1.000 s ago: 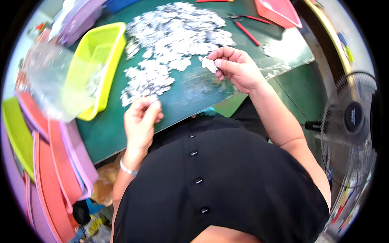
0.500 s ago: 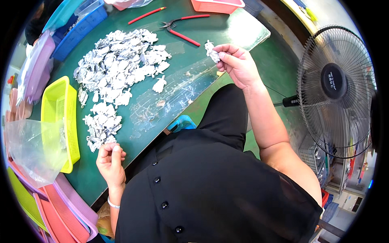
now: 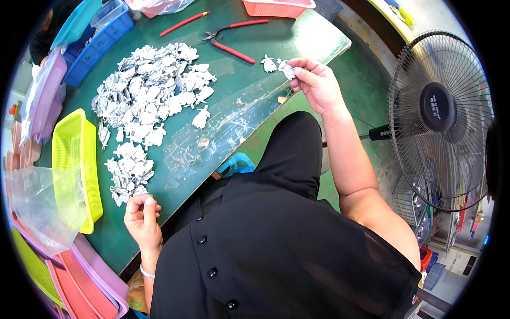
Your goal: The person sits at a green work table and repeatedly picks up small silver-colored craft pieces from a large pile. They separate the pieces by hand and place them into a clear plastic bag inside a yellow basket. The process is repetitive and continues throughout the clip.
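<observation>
A large heap of small grey-white turtle-shaped pieces [image 3: 146, 85] is spread over the green table [image 3: 234, 114]. Closer to me lies a smaller pile of the same pieces [image 3: 130, 169]. My left hand [image 3: 143, 220] is at that pile's near edge, thumb and fingers closed; whatever is between them is hidden. Out to the right, my right hand [image 3: 320, 85] pinches one turtle-shaped piece [image 3: 287, 69] above the table's edge. Just left of it, a single loose piece [image 3: 269, 64] is on the table. Another stray piece [image 3: 201, 117] sits beside the large heap.
Red-handled cutting pliers [image 3: 234, 51] and a thin red stick-like tool [image 3: 184, 24] lie at the back. A yellow-green basket [image 3: 94, 191] and a clear plastic bag [image 3: 40, 204] flank the piles on the left. A standing fan [image 3: 438, 109] is at the right.
One piece now lies apart, left of my right fingertips, where a clump was at the fingers before. My right hand has shifted slightly right. The left hand stays by the small pile.
</observation>
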### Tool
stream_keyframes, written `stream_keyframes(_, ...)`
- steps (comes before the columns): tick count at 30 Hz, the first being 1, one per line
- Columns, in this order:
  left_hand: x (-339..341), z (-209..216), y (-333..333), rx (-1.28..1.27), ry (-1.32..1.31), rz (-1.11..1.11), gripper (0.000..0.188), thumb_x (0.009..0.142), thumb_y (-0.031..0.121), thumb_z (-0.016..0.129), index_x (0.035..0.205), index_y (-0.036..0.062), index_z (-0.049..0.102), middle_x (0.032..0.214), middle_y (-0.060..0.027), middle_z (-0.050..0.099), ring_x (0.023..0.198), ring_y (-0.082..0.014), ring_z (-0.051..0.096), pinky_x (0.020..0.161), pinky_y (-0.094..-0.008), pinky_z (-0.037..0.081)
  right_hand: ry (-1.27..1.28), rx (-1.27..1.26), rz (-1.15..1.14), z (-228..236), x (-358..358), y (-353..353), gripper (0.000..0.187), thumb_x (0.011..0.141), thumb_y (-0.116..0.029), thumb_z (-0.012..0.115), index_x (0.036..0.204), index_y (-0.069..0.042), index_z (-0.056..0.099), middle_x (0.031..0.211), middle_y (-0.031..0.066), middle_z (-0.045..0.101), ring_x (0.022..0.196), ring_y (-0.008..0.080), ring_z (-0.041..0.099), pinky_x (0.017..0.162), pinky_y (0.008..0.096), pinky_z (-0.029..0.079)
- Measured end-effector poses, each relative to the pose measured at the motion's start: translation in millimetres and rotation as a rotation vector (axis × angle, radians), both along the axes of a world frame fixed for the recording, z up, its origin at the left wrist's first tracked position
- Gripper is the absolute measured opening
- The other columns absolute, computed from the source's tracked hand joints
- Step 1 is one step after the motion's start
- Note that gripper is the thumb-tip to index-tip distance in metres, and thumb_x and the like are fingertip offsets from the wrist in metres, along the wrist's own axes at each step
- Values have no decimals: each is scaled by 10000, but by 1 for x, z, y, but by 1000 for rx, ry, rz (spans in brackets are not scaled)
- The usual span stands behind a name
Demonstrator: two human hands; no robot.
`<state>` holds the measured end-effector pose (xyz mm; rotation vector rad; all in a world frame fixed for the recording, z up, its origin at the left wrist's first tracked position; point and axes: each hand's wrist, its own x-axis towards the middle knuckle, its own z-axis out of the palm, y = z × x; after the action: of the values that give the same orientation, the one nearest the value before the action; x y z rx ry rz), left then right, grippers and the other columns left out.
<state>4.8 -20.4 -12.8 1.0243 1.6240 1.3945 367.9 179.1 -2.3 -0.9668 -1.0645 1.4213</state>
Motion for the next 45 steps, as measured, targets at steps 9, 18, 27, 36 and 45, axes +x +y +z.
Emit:
stream_keyframes(9,0,-1,0,13,9,-12,13,836,36,541,834,24,541,702,8,534,573,-37,485,497,-146,360,-917,199,-381,-11,35,34,151,785,-53,552,920,-15,607,674,20,576,613,104,554,590,236,452)
stream_keyframes(18,-1,-2,-2,25,3,-36,8,831,16,545,838,11,545,723,5,533,602,-41,488,540,-161,384,-1355,595,-512,-5,2,19,173,712,-99,617,878,-57,597,841,99,587,795,267,568,699,358,462)
stream_keyframes(27,8,7,4,-6,-56,-101,20,825,-5,540,832,-7,558,740,3,539,622,-46,495,571,-168,396,-1062,1029,195,-4,-129,-26,306,686,4,559,986,-57,568,926,85,576,855,272,520,758,350,439)
stream_keyframes(36,28,4,32,107,138,-302,163,786,-17,563,949,-20,562,838,-30,526,653,-48,493,567,-168,404,-919,942,239,-12,-131,-19,224,712,12,581,926,-54,586,840,74,590,816,265,549,706,351,457)
stream_keyframes(45,49,16,71,147,353,-428,314,759,8,604,1065,-20,541,862,-66,533,642,-86,512,574,-197,428,-571,962,348,14,-148,-44,235,719,17,551,947,-37,572,788,90,576,712,265,575,612,335,466)
